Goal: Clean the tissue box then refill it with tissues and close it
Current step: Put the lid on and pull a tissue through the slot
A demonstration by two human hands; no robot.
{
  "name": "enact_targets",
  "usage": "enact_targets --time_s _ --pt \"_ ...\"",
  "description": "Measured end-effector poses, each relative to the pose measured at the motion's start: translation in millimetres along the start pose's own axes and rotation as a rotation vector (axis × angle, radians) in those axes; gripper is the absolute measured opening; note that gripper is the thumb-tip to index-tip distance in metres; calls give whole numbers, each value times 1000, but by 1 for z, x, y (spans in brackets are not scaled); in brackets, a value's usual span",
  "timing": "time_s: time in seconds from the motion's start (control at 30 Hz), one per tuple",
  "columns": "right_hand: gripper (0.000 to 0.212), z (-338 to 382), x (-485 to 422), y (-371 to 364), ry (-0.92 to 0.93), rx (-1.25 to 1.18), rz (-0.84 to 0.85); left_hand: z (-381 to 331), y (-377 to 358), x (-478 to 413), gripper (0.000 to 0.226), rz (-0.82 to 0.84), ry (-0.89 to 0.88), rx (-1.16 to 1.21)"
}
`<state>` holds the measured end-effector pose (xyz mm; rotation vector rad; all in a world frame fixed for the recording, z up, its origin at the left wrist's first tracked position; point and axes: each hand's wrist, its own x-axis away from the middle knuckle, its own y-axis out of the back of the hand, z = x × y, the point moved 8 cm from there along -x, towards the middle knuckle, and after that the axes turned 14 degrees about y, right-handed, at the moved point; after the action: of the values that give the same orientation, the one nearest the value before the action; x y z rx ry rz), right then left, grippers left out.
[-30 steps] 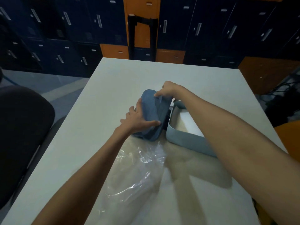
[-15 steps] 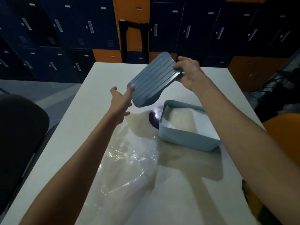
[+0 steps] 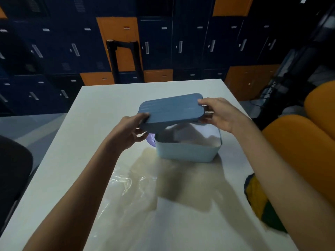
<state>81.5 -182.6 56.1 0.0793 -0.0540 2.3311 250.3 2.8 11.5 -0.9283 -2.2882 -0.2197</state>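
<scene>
A light blue tissue box (image 3: 188,152) stands open on the white table (image 3: 90,138), with white tissues (image 3: 197,133) inside. Just above its far edge I hold the darker blue ribbed lid (image 3: 172,109) almost level, tilted slightly. My left hand (image 3: 132,129) grips the lid's left end, thumb on top and fingers underneath. My right hand (image 3: 219,113) grips the right end the same way. The lid hides the far part of the box.
A crumpled clear plastic wrapper (image 3: 130,185) lies on the table in front of the box. A purple round object (image 3: 151,140) peeks out left of the box. A yellow, green and blue cloth (image 3: 261,201) lies at the right edge. Orange seats (image 3: 308,142) stand right, lockers behind.
The lid went from the table, up in my right hand, to level over the box. My left hand has taken hold of its left end.
</scene>
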Motion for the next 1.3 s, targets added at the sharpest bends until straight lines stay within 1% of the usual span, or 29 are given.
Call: enact_targets --time_s 0.13,0.23,0.43,0.57,0.63,0.7,0.73,0.77,0.8,0.83,0.87,0.93,1.0,1.07,1.17,1.23,1.3 --pt "22 -10 12 11 9 158 22 6 -1 2 18 -34 -53 -134" --pt "20 -17 19 16 -17 264 2 9 -1 0 23 -60 -22 -169" --pt "24 -12 23 38 59 481 -75 12 -16 -3 29 -23 14 -313" --pt "29 -13 29 56 100 577 -126 13 -28 -6 39 -10 8 -452" --pt "31 -19 32 61 86 566 -143 10 -33 -7 43 -68 -25 -563" --pt "30 -29 35 64 49 519 -145 2 -37 -8 51 -195 -100 -780" --pt "28 -33 36 65 37 483 -144 -4 -40 -7 61 -267 -147 -919" --pt "25 -37 36 65 33 444 -149 -8 -46 -5 77 -307 -190 -1049" --pt "21 -39 36 66 34 407 -158 -11 -55 -4 94 -303 -241 -1160" --pt "18 -41 37 67 35 379 -165 -14 -68 -2 108 -260 -309 -1250" --pt "16 -42 37 67 37 359 -167 -15 -83 3 117 -199 -390 -1349" --pt "15 -45 39 68 33 335 -154 -12 -116 12 127 -91 -516 -1541" --pt "14 -47 39 69 32 314 -139 -7 -145 14 136 -35 -582 -1673" --pt "13 -48 40 70 32 287 -130 -2 -170 7 139 19 -602 -1746" --pt "15 -50 41 72 23 258 -122 5 -195 0 137 76 -621 -1819" --pt "19 -52 42 75 15 233 -125 7 -206 1 130 103 -678 -1816" --pt "23 -55 43 81 2 166 -172 6 -211 0 121 115 -760 -1757"
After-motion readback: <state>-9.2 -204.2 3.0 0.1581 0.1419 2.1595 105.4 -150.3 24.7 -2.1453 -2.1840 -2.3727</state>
